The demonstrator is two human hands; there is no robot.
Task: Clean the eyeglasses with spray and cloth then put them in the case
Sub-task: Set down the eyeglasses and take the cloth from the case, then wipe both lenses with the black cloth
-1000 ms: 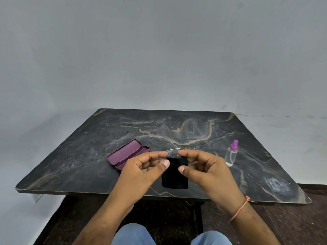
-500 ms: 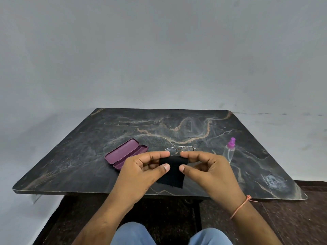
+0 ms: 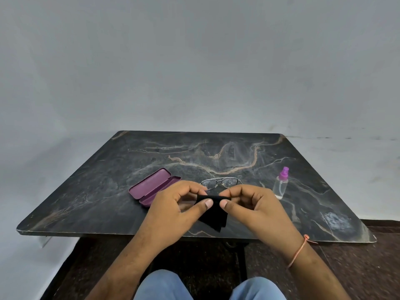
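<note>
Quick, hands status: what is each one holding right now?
Left hand: fingers pinch the black cloth at its top edge.
Right hand: fingers pinch the same cloth at its top edge, beside the left.

Black cloth (image 3: 213, 215), purple case (image 3: 152, 187), veined table (image 3: 108, 169)

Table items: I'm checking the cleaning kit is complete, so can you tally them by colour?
Purple: 2, the open purple hard case and the purple-capped clear spray bottle
Black: 1, the black cloth pinched by both hands
Silver: 1, the wire-framed eyeglasses
Total: 4
</note>
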